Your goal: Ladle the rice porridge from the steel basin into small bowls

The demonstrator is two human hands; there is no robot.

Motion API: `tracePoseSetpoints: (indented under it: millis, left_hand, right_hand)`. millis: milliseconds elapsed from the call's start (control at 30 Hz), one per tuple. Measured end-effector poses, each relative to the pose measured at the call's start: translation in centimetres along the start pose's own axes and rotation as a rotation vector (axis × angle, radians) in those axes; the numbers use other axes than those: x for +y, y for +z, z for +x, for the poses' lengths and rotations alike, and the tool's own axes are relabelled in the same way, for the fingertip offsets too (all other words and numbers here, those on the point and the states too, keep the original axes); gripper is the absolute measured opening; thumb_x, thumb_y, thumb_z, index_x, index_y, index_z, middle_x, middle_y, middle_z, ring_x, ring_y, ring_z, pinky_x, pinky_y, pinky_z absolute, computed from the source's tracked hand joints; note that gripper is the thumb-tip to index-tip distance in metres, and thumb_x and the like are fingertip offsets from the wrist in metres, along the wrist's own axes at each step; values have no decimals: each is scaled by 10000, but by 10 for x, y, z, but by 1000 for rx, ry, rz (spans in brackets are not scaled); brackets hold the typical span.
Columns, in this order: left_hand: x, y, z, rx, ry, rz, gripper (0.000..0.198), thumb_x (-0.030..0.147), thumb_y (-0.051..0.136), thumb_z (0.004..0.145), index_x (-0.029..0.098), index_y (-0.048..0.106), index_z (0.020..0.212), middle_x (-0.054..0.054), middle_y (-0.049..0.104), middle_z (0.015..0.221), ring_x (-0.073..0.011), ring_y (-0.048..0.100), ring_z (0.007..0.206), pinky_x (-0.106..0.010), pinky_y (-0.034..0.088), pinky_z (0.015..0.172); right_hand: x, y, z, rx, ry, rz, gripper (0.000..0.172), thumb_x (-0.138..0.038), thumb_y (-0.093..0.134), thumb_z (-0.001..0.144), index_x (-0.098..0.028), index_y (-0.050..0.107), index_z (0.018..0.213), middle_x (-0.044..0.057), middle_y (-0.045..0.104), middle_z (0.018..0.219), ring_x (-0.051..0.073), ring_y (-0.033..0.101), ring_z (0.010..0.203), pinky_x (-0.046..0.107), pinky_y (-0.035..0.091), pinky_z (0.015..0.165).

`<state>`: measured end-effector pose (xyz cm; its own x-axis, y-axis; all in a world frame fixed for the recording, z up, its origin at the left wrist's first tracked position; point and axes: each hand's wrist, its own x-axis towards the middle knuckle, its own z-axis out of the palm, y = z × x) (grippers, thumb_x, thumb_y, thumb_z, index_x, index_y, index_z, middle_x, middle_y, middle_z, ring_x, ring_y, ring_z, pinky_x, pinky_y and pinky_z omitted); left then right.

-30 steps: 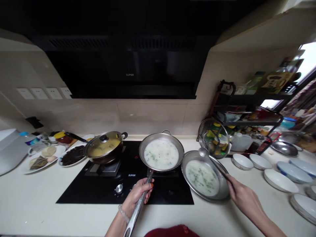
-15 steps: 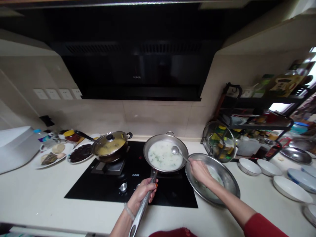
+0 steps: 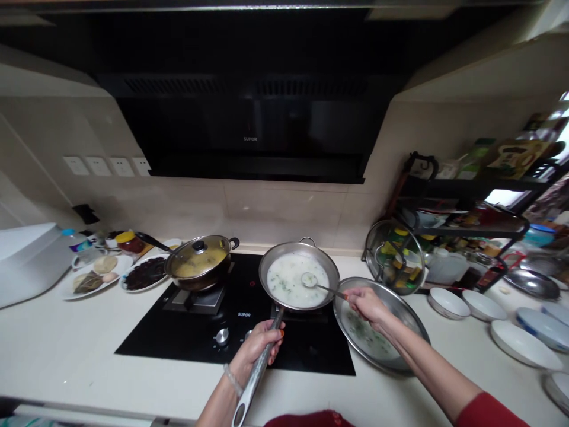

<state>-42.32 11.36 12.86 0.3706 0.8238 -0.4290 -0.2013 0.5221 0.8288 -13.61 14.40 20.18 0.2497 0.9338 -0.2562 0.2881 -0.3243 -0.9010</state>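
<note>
My left hand [image 3: 263,344] is wrapped round the long metal handle of a frying pan [image 3: 262,274] on the right burner. White soup [image 3: 288,290] with green bits fills much of the pan. My right hand [image 3: 365,303] grips the handle of a ladle [image 3: 310,280], whose bowl lies at the soup's surface with some soup in it. Below my right forearm, a wide metal basin [image 3: 420,332] holds more white liquid with green bits, its rim close against the pan's right side.
A lidded pot [image 3: 200,281] stands on the left burner of the black cooktop [image 3: 178,341]. Plates of food [image 3: 144,274] lie to the left. At right are several bowls [image 3: 448,302], an upright glass lid [image 3: 377,234] and a seasoning rack [image 3: 471,228]. The range hood [image 3: 258,160] overhangs.
The ladle's bowl has turned from showing its back to facing up with soup inside, and shifted slightly left and nearer. My right hand has rotated with it; my left has stayed put.
</note>
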Motion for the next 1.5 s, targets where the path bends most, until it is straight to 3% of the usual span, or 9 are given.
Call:
tracePoseSetpoints:
  millis: [367, 767, 867, 1000, 1200, 1267, 1367, 1433, 1500]
  left_hand:
    - [-4, -3, 2, -27, 5, -11, 501, 332, 740, 569, 128, 530, 977, 63, 503, 551, -46, 379, 374, -167, 263, 324]
    - [-2, -2, 0, -17, -10, -5, 503, 342, 755, 558, 147, 524, 960, 69, 495, 547, -43, 375, 377, -158, 276, 324]
    - [1, -1, -2, -8, -18, 19, 526, 359, 761, 551, 153, 512, 966, 71, 494, 545, -47, 374, 379, -159, 286, 324]
    - [5, 1, -5, 9, -36, 130, 576, 462, 752, 571, 154, 503, 989, 68, 494, 563, -56, 386, 390, -167, 299, 329]
    - [7, -5, -6, 173, 7, 414, 517, 626, 604, 699, 165, 512, 915, 17, 529, 655, -118, 493, 496, -228, 374, 421]
    - [13, -7, -10, 305, 163, 562, 487, 552, 647, 701, 143, 555, 948, -6, 546, 696, -151, 540, 589, -276, 443, 546]
    - [33, 1, -21, 493, 484, 728, 485, 402, 727, 669, 128, 592, 1046, -46, 587, 822, -181, 566, 721, -313, 464, 715]
    - [49, 16, -28, 417, 571, 684, 472, 366, 712, 705, 149, 593, 1107, -49, 600, 876, -177, 573, 750, -305, 468, 745]
    - [64, 39, -31, 178, 476, 547, 440, 361, 696, 737, 150, 595, 1110, -48, 611, 860, -176, 583, 761, -295, 480, 733]
  right_hand:
    - [-9, -27, -23, -34, 136, 91, 141, -145, 554, 694, -142, 633, 811, -70, 429, 424, 44, 291, 339, 159, 160, 352]
    - [38, -113, -56, 143, 184, 168, 439, -350, 643, 566, -128, 668, 944, -52, 461, 445, 76, 327, 347, 203, 183, 369]
    - [66, -127, -60, 202, 103, 17, 373, -381, 619, 572, -148, 704, 851, 25, 581, 491, 148, 487, 404, 249, 315, 385]
    - [113, -129, -60, 287, -150, -368, 238, -363, 553, 629, -225, 718, 733, 115, 758, 803, 305, 701, 795, 357, 520, 699]
    - [165, -115, -75, 235, -255, -1007, 486, -162, 408, 734, -206, 691, 1126, 145, 749, 983, 328, 716, 769, 403, 513, 639]
    - [164, -112, -80, 244, -277, -1053, 537, -107, 392, 713, -201, 677, 1158, 150, 725, 1078, 320, 716, 771, 403, 507, 635]
    - [137, -106, -80, 348, -264, -870, 446, -226, 385, 798, -176, 680, 1129, 167, 730, 1037, 330, 705, 754, 421, 502, 638]
    - [105, -96, -77, 427, -247, -588, 402, -338, 441, 803, -178, 682, 1082, 149, 743, 943, 313, 693, 764, 407, 504, 682]
    - [69, -75, -73, 441, -187, -220, 340, -329, 530, 745, -171, 682, 1005, 122, 731, 849, 280, 672, 789, 352, 505, 684]
